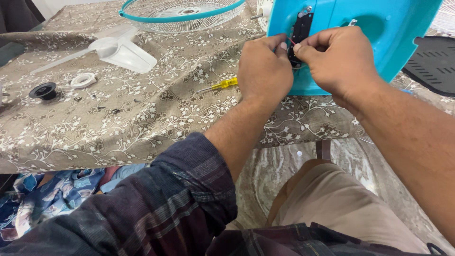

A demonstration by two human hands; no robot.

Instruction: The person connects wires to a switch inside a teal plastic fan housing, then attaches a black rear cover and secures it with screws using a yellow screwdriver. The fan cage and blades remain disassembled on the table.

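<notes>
Left hand [264, 71] & right hand [337, 59] pinched together on thin red wire [289, 41] at black switch block [300, 33], turquoise plastic fan housing [379, 33] propped upright at 1 o'clock for access. Yellow-handled screwdriver [222, 85] parked just beside, 9 o'clock of left hand.

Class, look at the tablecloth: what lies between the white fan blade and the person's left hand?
In the head view, a yellow-handled screwdriver lies on the cloth between the fan blade and the left hand.
</notes>
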